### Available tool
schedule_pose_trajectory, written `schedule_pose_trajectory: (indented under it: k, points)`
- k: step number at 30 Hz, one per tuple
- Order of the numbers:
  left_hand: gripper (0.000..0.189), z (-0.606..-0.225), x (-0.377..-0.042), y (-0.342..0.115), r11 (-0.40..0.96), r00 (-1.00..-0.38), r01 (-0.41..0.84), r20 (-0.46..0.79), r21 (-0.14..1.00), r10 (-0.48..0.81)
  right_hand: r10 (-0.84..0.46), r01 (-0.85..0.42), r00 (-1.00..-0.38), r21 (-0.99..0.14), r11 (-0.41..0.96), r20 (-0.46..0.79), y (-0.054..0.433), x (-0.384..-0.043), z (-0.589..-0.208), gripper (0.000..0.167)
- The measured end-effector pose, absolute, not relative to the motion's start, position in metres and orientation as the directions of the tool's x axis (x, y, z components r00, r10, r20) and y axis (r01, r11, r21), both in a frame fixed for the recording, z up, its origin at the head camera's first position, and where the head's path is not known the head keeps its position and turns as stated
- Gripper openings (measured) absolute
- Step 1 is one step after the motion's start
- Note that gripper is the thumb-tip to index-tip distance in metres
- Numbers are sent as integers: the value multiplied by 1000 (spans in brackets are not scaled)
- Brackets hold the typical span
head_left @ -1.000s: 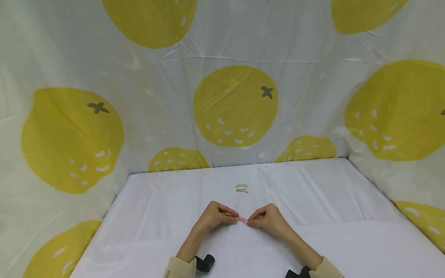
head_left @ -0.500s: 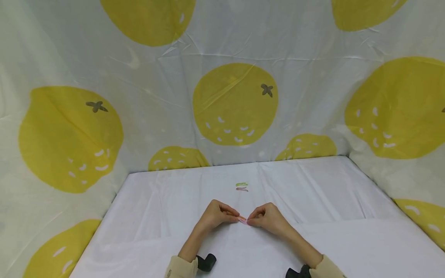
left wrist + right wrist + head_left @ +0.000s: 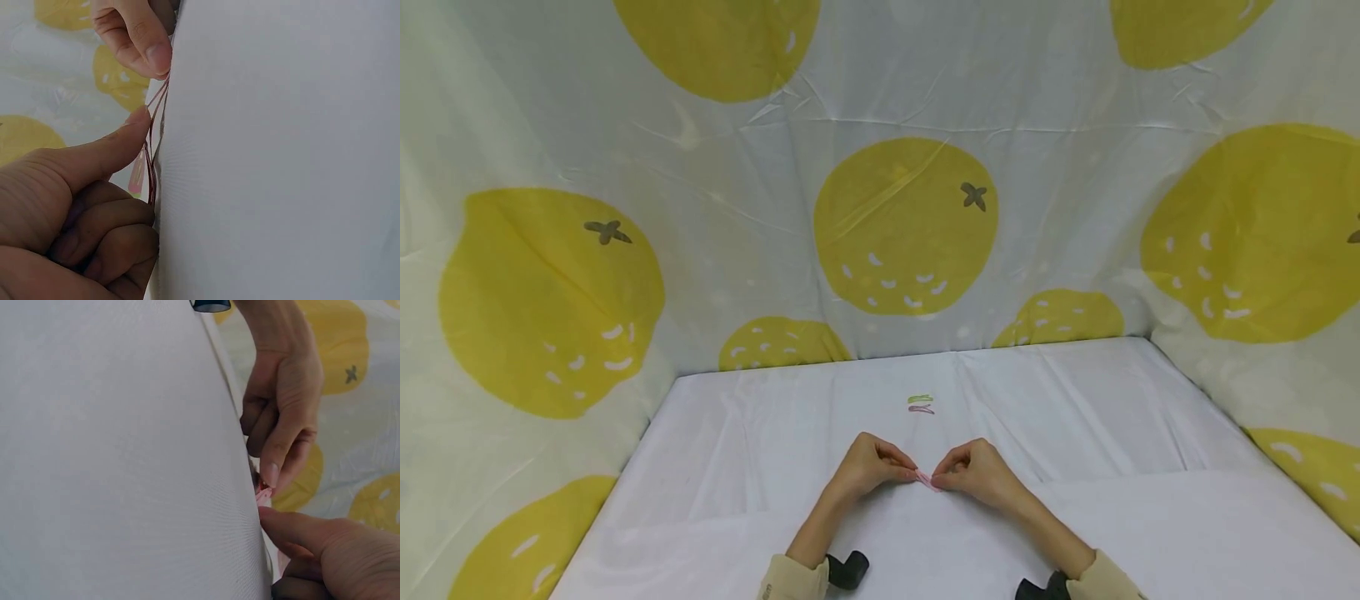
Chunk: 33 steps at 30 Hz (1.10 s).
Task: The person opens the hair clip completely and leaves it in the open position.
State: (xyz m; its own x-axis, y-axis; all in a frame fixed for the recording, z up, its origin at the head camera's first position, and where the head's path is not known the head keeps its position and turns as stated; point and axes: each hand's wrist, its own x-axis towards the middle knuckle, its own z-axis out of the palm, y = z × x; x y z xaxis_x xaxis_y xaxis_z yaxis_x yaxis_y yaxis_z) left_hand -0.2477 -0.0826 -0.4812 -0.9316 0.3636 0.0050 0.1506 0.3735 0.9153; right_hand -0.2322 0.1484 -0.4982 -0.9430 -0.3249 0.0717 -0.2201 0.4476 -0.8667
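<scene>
Holding a small, pink, thin-framed hair clip (image 3: 927,481) between both hands, over the nearer middle of the white cloth-covered tabletop (image 3: 1120,533); not showing clearly whether clip and cloth are touching. Pinching the clip's left end between thumb and forefinger of the left hand (image 3: 863,465); pinching its right end likewise with the right hand (image 3: 979,472). Bridging the narrow gap between the two sets of fingertips with the clip, sloping down toward the right hand in the head view. Revealing thin, dark red edges of the clip in the left wrist view; hiding most of it behind the fingertips in the right wrist view, exposing only a small pink patch.

Displaying, beyond the hands and well apart from them, two further clips lying on the tabletop: a slim, yellow-green, looped hair clip (image 3: 919,399) and, just beside it on the nearer side, a slim, dark pink, forked hair clip (image 3: 916,408). Enclosing the tabletop at the back and along both sides with a pale hanging curtain (image 3: 737,250), bearing large yellow fruit shapes. Covering part of the near tabletop with two black, rounded wrist devices (image 3: 848,571), jutting inward beside beige cuffed sleeves (image 3: 793,577).
</scene>
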Motion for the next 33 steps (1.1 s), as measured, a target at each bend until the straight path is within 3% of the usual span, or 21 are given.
schedule_pose_trajectory:
  k: [9,22,29,33]
  points:
    - [11,-477,-244,-84,369,-948,44,-77,928,308,-346,-245,-934,-863,442,87,148,-234,-499,7]
    - [13,-480,-249,-84,346,-962,8,-87,938,259,-332,-238,-939,-862,447,88,149,-232,-499,8]
    - [17,-478,-249,-80,259,-966,-15,-81,966,247,-313,-238,-944,-869,434,102,149,-234,-500,10]
    - [18,-478,-249,-80,222,-969,-13,-67,975,238,-280,-177,-958,-895,409,62,148,-235,-500,12]
